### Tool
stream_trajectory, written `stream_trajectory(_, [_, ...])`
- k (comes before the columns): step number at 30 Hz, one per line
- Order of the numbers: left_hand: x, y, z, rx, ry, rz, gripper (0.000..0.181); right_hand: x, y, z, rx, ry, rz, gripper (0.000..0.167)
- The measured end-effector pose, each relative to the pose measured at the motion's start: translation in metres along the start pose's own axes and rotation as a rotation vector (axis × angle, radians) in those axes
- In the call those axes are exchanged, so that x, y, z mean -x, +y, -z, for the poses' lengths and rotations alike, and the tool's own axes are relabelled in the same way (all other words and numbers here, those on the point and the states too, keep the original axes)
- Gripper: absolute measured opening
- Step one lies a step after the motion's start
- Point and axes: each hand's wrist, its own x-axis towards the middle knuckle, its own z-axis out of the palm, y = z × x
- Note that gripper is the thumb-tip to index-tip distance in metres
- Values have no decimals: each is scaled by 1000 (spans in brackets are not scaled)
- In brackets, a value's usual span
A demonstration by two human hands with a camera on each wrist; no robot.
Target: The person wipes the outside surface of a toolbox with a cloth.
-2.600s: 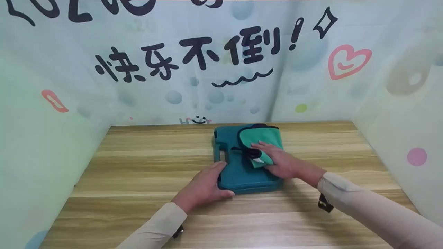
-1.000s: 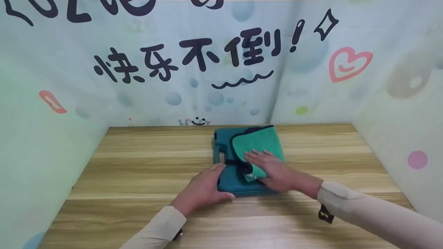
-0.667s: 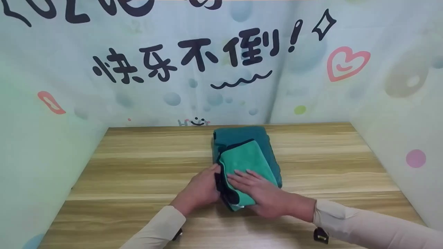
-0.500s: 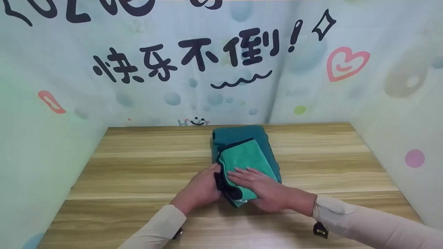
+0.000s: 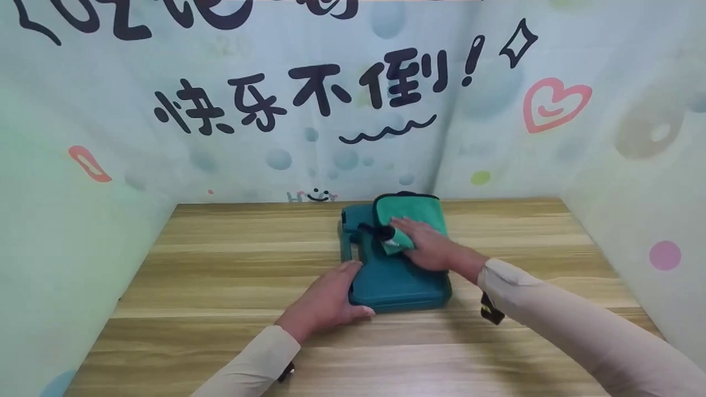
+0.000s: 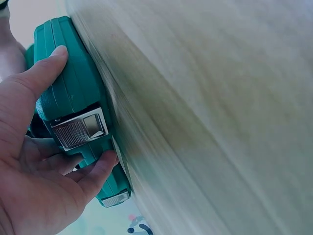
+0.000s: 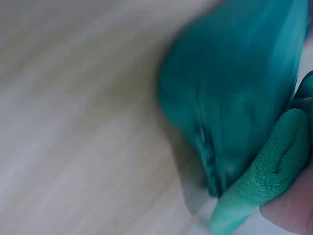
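Note:
A teal plastic case [image 5: 405,289] with a cut-out handle lies on the table. My left hand [image 5: 325,300] grips its near left corner; in the left wrist view the thumb lies on the case's end [image 6: 73,88] and the fingers bend round the handle side, by a metal latch [image 6: 80,128]. On the far part of the lid, my right hand [image 5: 427,242] presses a folded green cloth [image 5: 411,208] with dark edging, its fingers fairly straight. The right wrist view is blurred, with the fluffy cloth [image 7: 269,166] against the case and only a bit of hand visible.
The case sits on a wood-grain table [image 5: 231,264], towards its back edge. Behind stands a printed fabric backdrop [image 5: 248,160] with dark lettering, and pale side panels [image 5: 623,209] flank the table. A small black device [image 5: 491,310] hangs under the right wrist.
My right hand and the cloth slid towards the near left corner of the lid, then back to its far end. My left hand stays at the case's corner.

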Motion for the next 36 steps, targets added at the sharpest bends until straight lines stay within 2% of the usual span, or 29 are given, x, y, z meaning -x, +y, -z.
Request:
stream_trajectory(7, [-1,-2,0,-4,5,-3,103,-30,7,11,70,-14,-119,61])
stream_trajectory(11, [-1,-3,1,-4,8,-6,103,-39,1,13,121,-57,-150,62])
stream_trajectory(17, [-1,-3,2,6,-3,-6,104,-52,-11,9,113,-87,-195,61])
stream_trajectory(21, [-2,-2,1,3,-11,-19,103,-62,-21,4,116,-110,-196,61])
stream_trajectory(29, [-3,-2,2,-3,-18,-30,100,-80,-41,-5,122,-162,-139,63])
stream_trajectory(32, [-2,-2,3,-6,-20,-19,101,-83,-40,-5,101,-166,-146,62])
stream_trajectory(36, [-2,-2,3,-1,-7,-16,101,-83,-28,1,66,-135,-137,61])
